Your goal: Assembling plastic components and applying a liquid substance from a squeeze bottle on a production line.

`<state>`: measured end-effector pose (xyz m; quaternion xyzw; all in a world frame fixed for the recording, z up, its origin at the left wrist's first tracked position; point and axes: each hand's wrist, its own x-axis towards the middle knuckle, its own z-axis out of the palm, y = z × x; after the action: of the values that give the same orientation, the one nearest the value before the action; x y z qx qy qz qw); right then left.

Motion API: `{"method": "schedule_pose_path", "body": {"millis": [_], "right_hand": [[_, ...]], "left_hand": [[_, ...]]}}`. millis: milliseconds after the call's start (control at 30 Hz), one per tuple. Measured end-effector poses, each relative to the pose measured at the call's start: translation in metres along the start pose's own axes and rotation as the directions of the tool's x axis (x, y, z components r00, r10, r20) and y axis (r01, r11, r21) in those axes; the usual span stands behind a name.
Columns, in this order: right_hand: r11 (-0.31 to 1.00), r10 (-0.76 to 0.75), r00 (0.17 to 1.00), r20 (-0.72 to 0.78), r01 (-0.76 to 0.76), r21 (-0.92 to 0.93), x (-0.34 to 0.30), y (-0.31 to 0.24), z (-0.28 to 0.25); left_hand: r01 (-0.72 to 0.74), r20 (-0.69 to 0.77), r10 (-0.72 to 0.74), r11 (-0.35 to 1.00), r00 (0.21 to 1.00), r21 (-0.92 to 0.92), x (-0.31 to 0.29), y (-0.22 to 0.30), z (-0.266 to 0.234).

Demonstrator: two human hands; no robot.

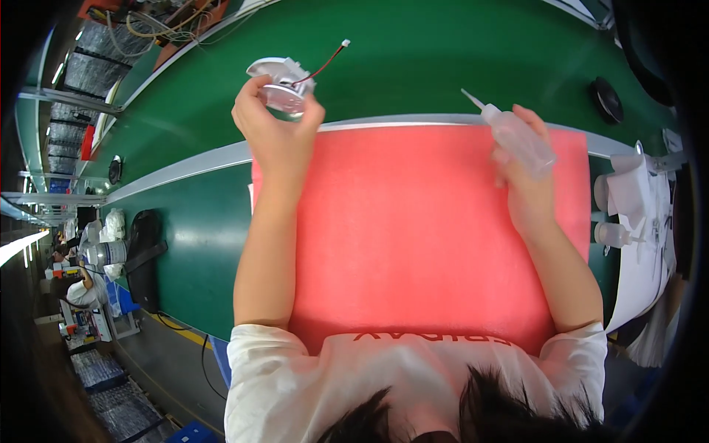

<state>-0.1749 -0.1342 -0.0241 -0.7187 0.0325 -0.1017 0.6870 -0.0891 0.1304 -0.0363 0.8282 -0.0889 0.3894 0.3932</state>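
Note:
My left hand is closed around the edge of a round, silvery-white part, above the far edge of the pink mat. From this part a thin red and dark wire lead runs up to a small white plug. In my right hand is a translucent squeeze bottle with a long thin nozzle. It tilts with its tip up and to the left, toward the silvery part but well apart from it. The fingers of the right hand are slightly blurred.
Beneath my arms lies a pink mat on the green table; a pale rail crosses behind it. A black round object sits at far right. Small bottles and white cloth are at the right edge. A black bag-like object stands left.

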Motion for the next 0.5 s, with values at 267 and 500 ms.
{"method": "schedule_pose_path", "body": {"millis": [267,500], "right_hand": [[0.963,-0.063,0.970,0.234,-0.002,0.269,-0.006,0.018,0.005],[0.967,-0.122,0.937,0.327,0.186,-0.174,-0.009,0.004,0.013]], "left_hand": [[-0.219,-0.008,0.245,0.882,0.969,0.417,0.015,-0.062,-0.008],[-0.164,0.126,0.109,0.760,0.986,0.629,0.009,-0.087,0.002]]}}
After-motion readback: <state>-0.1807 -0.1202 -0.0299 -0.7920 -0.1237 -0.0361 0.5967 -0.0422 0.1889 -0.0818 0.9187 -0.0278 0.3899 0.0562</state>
